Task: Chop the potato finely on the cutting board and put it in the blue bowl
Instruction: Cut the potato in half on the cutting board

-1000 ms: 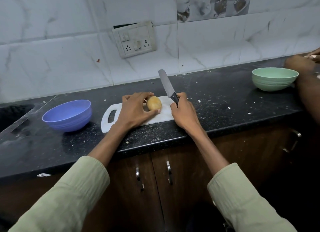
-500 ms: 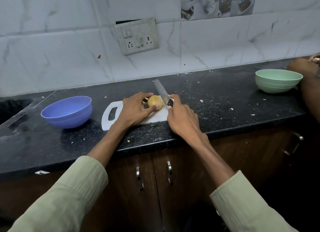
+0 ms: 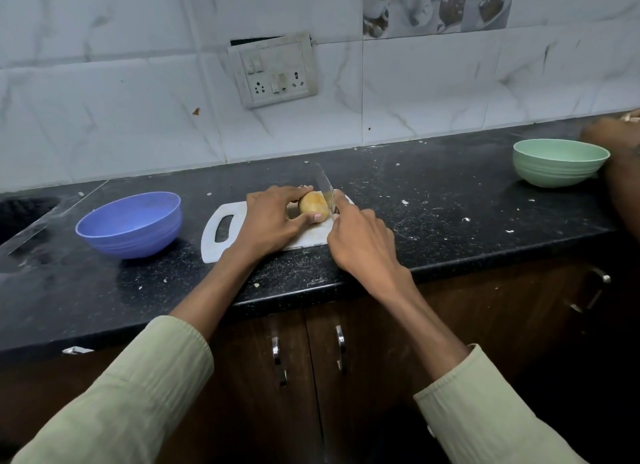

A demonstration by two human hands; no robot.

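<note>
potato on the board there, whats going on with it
A person is starting to cut the potato on the white cutting board. The left hand holds it steady, thumb and fingers curled round it, while the right hand grips the knife, blade set against the potato's right end. It still looks whole. The blue bowl sits to the left, nothing visible inside it.
</note>
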